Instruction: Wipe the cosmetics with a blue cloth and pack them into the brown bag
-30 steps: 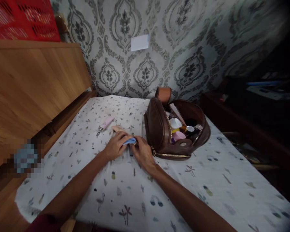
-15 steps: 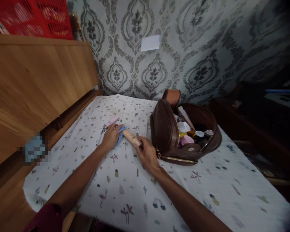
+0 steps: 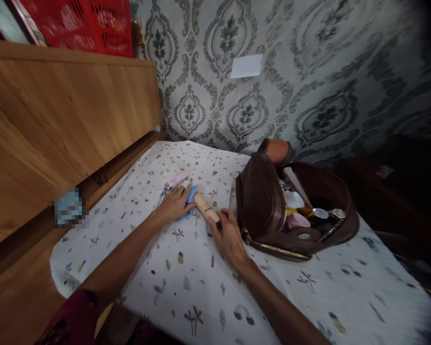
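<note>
A beige cosmetic tube (image 3: pixel 206 207) with a dark cap lies slanted between my hands, just over the printed cloth. My right hand (image 3: pixel 230 238) grips its dark-capped end, fingers wrapped around it. At the tube's other end, my left hand (image 3: pixel 174 203) is closed on a blue cloth (image 3: pixel 191 197), which meets the tube's tip. Just beyond my left fingers a pale pink tube (image 3: pixel 178 178) rests on the tabletop. To the right of my right hand stands an open brown leather bag (image 3: pixel 260 203), holding several bottles and tubes, among them a pink cap (image 3: pixel 298 221).
White cloth with small prints (image 3: pixel 187 287) covers the table. A wooden cabinet (image 3: pixel 75 115) rises along the left, with a red basket (image 3: pixel 93 24) on top. Patterned wallpaper (image 3: pixel 197 72) backs the table. A brown strap roll (image 3: pixel 276 151) sits behind the bag.
The view has swung a little left, so everything sits further right. My left hand has shifted slightly on the blue cloth, and more of it shows. My right hand keeps its grip.
</note>
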`<state>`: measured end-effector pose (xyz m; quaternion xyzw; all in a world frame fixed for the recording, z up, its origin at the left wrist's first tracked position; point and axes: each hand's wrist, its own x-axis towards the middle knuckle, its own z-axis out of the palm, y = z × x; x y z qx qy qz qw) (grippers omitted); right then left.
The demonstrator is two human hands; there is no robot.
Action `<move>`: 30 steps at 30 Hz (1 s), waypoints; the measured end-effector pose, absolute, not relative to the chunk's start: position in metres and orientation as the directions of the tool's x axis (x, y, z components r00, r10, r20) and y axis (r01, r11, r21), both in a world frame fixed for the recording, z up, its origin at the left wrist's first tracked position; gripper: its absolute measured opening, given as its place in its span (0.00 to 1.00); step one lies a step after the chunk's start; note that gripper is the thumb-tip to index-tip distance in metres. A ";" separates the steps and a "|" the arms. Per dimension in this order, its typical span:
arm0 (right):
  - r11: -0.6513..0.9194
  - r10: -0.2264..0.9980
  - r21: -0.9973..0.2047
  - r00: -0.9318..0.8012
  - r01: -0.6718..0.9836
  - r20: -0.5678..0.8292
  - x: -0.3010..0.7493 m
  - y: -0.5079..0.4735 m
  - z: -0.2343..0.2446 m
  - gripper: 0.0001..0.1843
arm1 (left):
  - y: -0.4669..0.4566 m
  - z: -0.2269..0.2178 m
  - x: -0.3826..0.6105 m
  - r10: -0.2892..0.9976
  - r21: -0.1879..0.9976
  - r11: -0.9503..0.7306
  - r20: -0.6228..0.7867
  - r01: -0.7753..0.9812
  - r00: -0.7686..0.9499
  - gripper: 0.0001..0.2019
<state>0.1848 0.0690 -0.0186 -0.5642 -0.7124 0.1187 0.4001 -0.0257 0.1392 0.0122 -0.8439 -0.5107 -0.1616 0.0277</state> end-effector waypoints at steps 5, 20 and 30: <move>0.383 0.887 -0.638 -0.074 0.669 0.455 0.189 0.070 -0.015 0.13 | 0.136 0.017 -0.027 0.829 0.139 -0.541 0.254 0.830 0.498 0.28; 0.605 0.756 -0.407 -0.332 0.684 0.565 0.183 0.061 -0.005 0.09 | 0.111 0.031 0.010 0.592 0.017 -0.778 0.354 0.628 0.724 0.18; 0.456 0.815 -0.434 -0.169 0.777 0.554 0.185 0.071 -0.020 0.20 | 0.121 0.030 0.002 0.584 -0.050 -0.770 0.345 0.636 0.735 0.18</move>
